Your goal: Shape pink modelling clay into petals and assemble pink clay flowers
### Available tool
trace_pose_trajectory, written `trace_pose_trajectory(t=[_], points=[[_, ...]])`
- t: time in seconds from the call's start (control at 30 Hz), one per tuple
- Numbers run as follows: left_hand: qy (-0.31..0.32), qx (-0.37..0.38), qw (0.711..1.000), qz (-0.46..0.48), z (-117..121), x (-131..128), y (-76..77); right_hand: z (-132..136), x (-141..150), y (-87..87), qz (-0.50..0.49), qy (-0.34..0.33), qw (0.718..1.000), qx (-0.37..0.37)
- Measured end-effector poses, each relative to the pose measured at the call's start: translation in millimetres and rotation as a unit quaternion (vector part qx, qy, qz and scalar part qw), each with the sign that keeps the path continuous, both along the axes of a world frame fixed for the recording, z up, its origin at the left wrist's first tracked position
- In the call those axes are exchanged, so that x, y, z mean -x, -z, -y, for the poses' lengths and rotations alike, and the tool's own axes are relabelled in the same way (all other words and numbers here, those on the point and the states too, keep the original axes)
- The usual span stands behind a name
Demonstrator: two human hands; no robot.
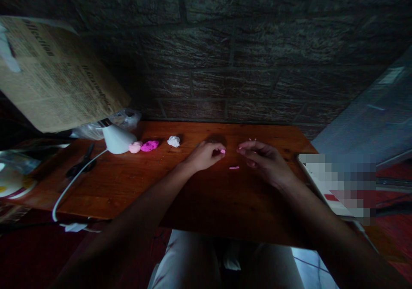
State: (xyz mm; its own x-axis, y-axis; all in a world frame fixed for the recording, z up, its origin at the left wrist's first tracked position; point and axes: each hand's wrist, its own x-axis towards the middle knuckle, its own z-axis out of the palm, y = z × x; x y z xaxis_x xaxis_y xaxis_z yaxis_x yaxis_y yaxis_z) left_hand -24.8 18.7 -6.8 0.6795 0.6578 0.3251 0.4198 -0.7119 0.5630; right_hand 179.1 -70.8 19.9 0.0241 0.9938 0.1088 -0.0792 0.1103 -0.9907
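Black scissors [76,168] lie at the left of the wooden counter [125,186], behind a white cord [69,186]. Next comes a white cone-shaped base [117,138], with a pale pink lump [135,147] and a magenta lump [149,145] touching beside it, then a white lump [174,141] apart. The left hand [206,155] has its fingers pinching a small pink piece [222,151]. Between the hands, slightly nearer, lies a pink strip [234,167]. The right hand [264,158] has bent fingers with pink at the tips; whether they grip anything, I cannot tell. Thin pink bits [252,139] lie just beyond.
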Motion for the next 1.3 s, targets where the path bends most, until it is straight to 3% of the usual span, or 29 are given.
trace_pose_trajectory(t=[0.33, 0.67, 1.03, 1.3], points=[[-0.011, -0.068, 0.997, 0.025, 3, -3, -0.9, 1, 2, 2.9, 0.050, -0.061, 0.997, 0.012], [-0.031, -0.093, 0.989, 0.107, 10, -6, -9.6, -1, 2, -0.9, -0.003, 0.017, 0.998, 0.055], [0.055, -0.144, 0.967, 0.205, 24, -14, -13.5, -3, 1, 4.3, 0.033, -0.030, 0.998, 0.046], [0.066, -0.078, 0.966, 0.238, 29, -21, -10.6, -2, 6, 7.8, 0.025, -0.047, 0.997, 0.051]])
